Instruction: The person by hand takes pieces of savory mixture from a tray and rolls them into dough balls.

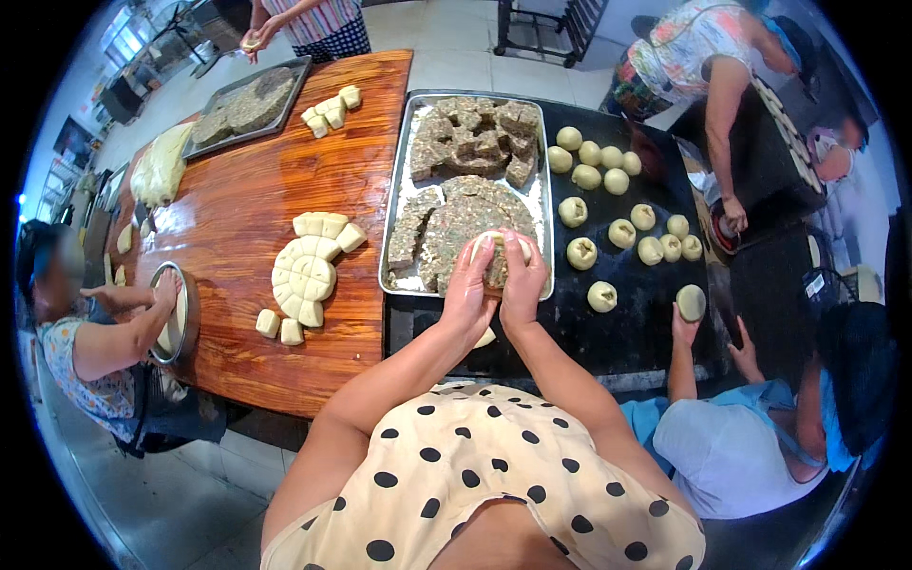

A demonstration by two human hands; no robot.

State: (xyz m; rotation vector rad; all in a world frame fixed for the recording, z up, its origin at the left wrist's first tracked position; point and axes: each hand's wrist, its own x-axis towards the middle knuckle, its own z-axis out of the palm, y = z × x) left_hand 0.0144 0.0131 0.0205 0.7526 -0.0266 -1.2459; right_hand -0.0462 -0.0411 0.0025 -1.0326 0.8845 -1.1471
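Note:
Above the near end of a metal tray [384,256], my left hand [466,290] and my right hand [523,285] are cupped together, fingers curled round a piece of dough [491,239]. Its pale edge shows at my fingertips, and brownish filling seems to sit within it; my palms hide much of it. The tray under my hands bears a large slab of brown-green filling [465,214] and several cut blocks of the same filling [475,138] at its far end. To the right of the tray, several filled dough balls [581,252] rest on a black surface, some with puckered tops.
Left of the tray, dough pieces [304,275] sit on a wooden table [218,247]. Farther off are another filling tray [249,104] and a dough mass [160,171]. A co-worker reaches into a metal bowl [190,313]; another, at right, holds a dough round [692,303].

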